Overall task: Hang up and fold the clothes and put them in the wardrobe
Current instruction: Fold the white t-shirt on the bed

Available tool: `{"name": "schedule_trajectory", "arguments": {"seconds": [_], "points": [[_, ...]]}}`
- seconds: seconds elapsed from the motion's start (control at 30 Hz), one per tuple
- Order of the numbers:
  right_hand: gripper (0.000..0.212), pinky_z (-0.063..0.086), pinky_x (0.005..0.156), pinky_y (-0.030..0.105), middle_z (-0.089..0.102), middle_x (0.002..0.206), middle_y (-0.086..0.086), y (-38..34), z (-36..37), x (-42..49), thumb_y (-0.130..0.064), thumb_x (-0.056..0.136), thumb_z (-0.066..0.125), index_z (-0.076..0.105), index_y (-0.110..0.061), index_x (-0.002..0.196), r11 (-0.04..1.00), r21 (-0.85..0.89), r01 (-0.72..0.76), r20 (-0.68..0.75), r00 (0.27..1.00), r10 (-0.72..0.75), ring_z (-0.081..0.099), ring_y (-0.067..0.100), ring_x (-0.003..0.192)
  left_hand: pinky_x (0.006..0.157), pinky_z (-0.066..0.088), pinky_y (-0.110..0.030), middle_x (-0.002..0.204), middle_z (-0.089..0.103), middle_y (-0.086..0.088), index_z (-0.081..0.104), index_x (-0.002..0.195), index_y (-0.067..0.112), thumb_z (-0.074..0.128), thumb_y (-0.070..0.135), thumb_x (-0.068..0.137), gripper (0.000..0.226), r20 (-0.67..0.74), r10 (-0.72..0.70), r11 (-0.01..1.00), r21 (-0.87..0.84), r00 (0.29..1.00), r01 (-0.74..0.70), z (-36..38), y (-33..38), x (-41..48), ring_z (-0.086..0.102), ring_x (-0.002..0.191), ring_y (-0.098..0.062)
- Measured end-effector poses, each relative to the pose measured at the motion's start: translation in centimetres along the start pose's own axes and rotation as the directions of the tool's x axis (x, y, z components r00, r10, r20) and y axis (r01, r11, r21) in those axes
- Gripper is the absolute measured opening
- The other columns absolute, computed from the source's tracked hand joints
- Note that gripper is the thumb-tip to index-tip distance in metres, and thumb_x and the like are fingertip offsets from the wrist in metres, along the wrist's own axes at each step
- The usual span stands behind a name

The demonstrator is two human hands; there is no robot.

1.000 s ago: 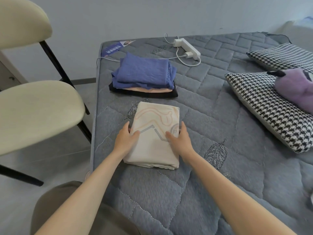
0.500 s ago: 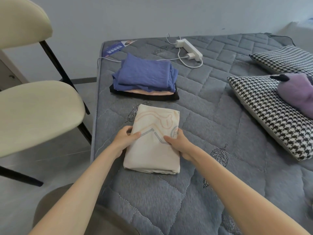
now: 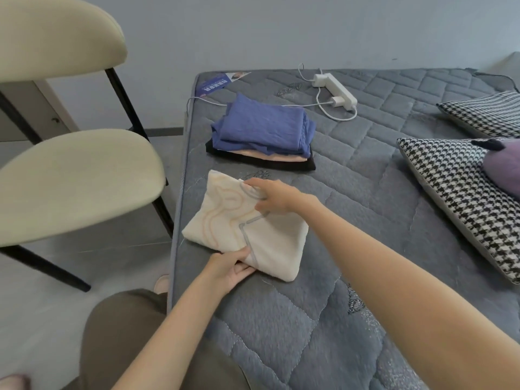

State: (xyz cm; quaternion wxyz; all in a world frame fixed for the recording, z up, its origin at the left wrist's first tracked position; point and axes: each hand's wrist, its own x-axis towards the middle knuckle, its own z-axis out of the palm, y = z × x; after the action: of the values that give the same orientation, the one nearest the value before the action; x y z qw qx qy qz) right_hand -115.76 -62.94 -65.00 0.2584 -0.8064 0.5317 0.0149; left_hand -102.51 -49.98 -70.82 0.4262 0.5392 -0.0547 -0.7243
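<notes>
A folded cream garment with orange and grey line print lies tilted at the near left edge of the grey quilted mattress. My left hand grips its near edge, thumb on top and fingers underneath. My right hand pinches its far edge. Behind it sits a stack of folded clothes: blue on top, peach in the middle, black at the bottom.
A cream chair with black legs stands left of the bed. A white power strip with cables and a blue leaflet lie at the far end. Houndstooth pillows and a purple plush occupy the right side.
The cream garment has turned and shifted left toward the mattress edge. My left hand slid to its near edge and my right hand to its far edge, both now gripping it.
</notes>
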Motion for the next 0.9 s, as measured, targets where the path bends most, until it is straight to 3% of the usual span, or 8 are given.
{"name": "schedule_trajectory", "arguments": {"seconds": [0.07,0.17,0.33,0.47,0.57,0.7,0.77,0.9], "points": [[0.062,0.04,0.097,0.043,0.053,0.135,-0.001,-0.2,0.4,0.3,-0.019,0.088,0.058,0.037,-0.038,0.142,0.999,-0.046,-0.003,-0.04,0.999,0.001,0.047,0.025,0.123,0.091,0.047,-0.044,0.119,0.062,-0.017,0.051,0.126,0.002,0.058,-0.001,0.091,0.035,-0.011,-0.03,0.998,-0.058,0.999,0.03,0.2,-0.8,-0.1,0.057,0.115,-0.033],[0.057,0.033,0.101,0.045,0.052,0.133,0.003,0.7,1.8,-0.1,-0.015,0.089,0.054,0.04,-0.035,0.141,0.997,-0.039,-0.073,-0.126,0.99,0.067,0.042,0.028,0.126,0.089,0.046,-0.043,0.109,0.061,-0.014,0.05,0.125,0.007,0.055,0.011,0.095,0.03,-0.018,-0.032,0.999,-0.019,0.999,0.032,-0.2,-1.0,0.0,0.055,0.118,-0.035],[0.053,0.026,0.107,0.042,0.043,0.142,0.009,2.1,4.3,-2.5,-0.02,0.093,0.05,0.037,-0.029,0.144,0.977,0.051,-0.209,-0.3,0.93,0.215,0.034,0.032,0.13,0.088,0.045,-0.042,0.112,0.056,-0.013,0.046,0.127,0.01,0.055,0.016,0.095,0.033,-0.195,0.114,0.993,-0.016,0.974,-0.119,-1.8,1.3,0.8,0.054,0.117,-0.035],[0.059,0.01,0.118,0.048,0.005,0.16,0.012,1.4,6.9,-4.8,-0.024,0.097,0.046,0.023,-0.026,0.151,0.9,0.245,-0.362,-0.355,0.83,0.43,0.007,0.037,0.144,0.092,0.045,-0.041,0.121,0.058,-0.014,0.046,0.133,0.01,0.061,0.017,0.092,0.045,-0.254,0.179,0.982,-0.016,0.95,-0.189,-2.2,3.4,1.0,0.056,0.114,-0.029],[0.066,0.02,0.115,0.05,-0.011,0.161,0.01,0.2,8.6,-5.7,-0.024,0.099,0.044,0.007,-0.025,0.154,0.779,0.476,-0.408,-0.314,0.749,0.584,0.003,0.038,0.144,0.086,0.05,-0.04,0.127,0.058,-0.014,0.046,0.131,0.009,0.069,0.016,0.086,0.051,-0.318,0.235,0.968,-0.007,0.919,-0.25,-2.6,4.8,1.4,0.058,0.108,-0.026],[0.069,0.027,0.109,0.047,0.014,0.158,0.017,-0.6,10.0,-6.1,-0.031,0.101,0.042,-0.003,-0.026,0.154,0.649,0.624,-0.434,-0.32,0.616,0.72,0.025,0.036,0.137,0.089,0.053,-0.044,0.12,0.058,-0.016,0.049,0.124,0.002,0.075,0.02,0.081,0.053,-0.407,0.336,0.942,0.135,0.849,-0.308,-3.4,6.3,2.5,0.06,0.103,-0.028],[0.07,0.031,0.104,0.047,0.032,0.149,0.019,-0.8,10.6,-6.2,-0.036,0.101,0.041,-0.003,-0.023,0.154,0.644,0.598,-0.477,-0.338,0.578,0.742,0.035,0.037,0.13,0.09,0.053,-0.044,0.107,0.063,-0.015,0.059,0.091,0.006,0.073,0.026,0.082,0.026,-0.395,0.436,0.883,0.361,0.809,-0.3,-3.8,6.6,3.0,0.061,0.096,-0.028],[0.069,0.037,0.097,0.046,0.043,0.136,0.021,-0.7,11.1,-5.9,-0.041,0.1,0.041,0.004,-0.016,0.153,0.655,0.538,-0.53,-0.367,0.553,0.748,0.042,0.038,0.12,0.064,0.048,-0.029,0.068,0.057,-0.001,0.049,0.055,0.016,0.066,0.041,0.082,0.041,-0.292,0.542,0.691,0.688,0.788,-0.221,-3.8,7.8,3.9,0.059,0.079,-0.025]]}}
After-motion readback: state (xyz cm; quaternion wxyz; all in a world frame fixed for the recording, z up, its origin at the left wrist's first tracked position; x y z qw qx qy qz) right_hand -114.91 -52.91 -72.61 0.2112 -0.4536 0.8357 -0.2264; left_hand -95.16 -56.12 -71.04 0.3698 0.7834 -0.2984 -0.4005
